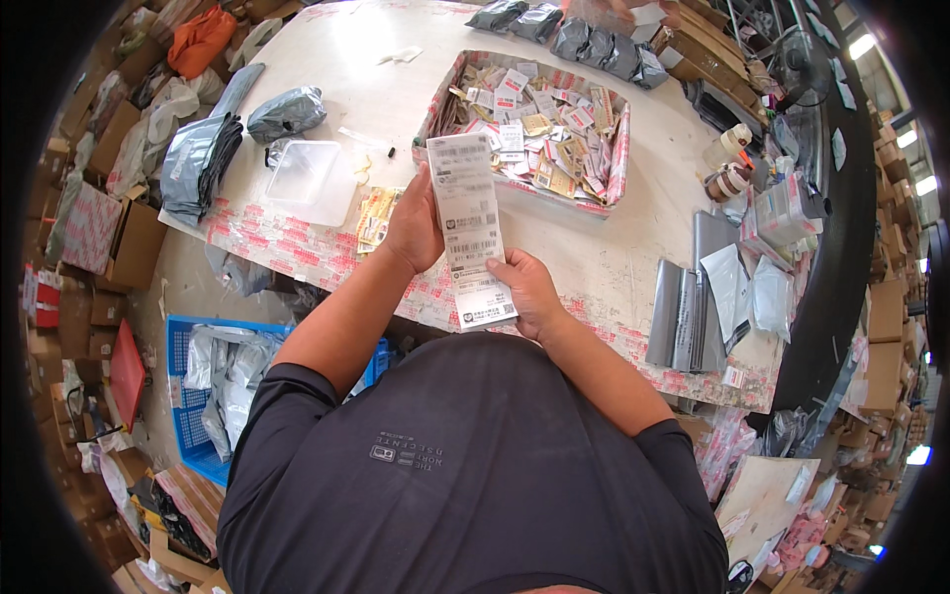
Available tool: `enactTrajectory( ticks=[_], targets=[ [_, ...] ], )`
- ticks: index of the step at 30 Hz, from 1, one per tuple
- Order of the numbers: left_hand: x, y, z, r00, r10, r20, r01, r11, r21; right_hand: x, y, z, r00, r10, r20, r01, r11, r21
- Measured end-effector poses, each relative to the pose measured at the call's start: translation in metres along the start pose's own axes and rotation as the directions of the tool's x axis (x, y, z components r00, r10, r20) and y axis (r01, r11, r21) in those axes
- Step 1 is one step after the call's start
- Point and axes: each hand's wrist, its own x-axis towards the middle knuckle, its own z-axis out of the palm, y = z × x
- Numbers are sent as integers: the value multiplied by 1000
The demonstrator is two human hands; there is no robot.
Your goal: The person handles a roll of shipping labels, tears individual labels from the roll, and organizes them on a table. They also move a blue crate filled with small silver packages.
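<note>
A long white strip of printed shipping labels (465, 213) hangs between my two hands, over the near edge of the table. My left hand (415, 226) is closed on its left side, partly behind the strip. Lower down, my right hand (531, 294) pinches the right edge with the thumb on top. The lower end of the strip looks thicker, like a stack of labels. Just beyond the strip stands a box (621, 158) filled with many small printed cards (539, 124). More small cards (374, 220) lie on the table beside my left hand.
On the table's left are a clear plastic tray (305, 181), a stack of grey mailing bags (201, 163) and a grey packet (287, 114). Grey bags (683, 312) and bottles (729, 146) lie at the right. A blue crate (188, 396) stands below left.
</note>
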Motion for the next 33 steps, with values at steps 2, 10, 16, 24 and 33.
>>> enactTrajectory(
  ticks=[2, 10, 16, 24, 33],
  targets=[
    [-1, 2, 3, 1000, 5, -10, -5, 999, -42, -2, 3, -4, 1000, 18, -19, -19, 998, -54],
    [1, -1, -9, 1000, 13, 23, -14, 1000, 21, -11, -11, 11, 995, 66, 74, -82, 966, 244],
    [-2, 2, 0, 1000, 4, 6, -4, 1000, -27, 2, 8, -4, 998, -63, 24, 65, 993, -97],
    [-5, 4, -1, 998, 35, 50, -33, 999, -33, 5, 9, -10, 999, 40, 28, -42, 994, 105],
    [-4, 1, -4, 999, 21, 24, -21, 1000, 14, -2, 4, -1, 998, -37, 45, 38, 999, -11]
  ],
)
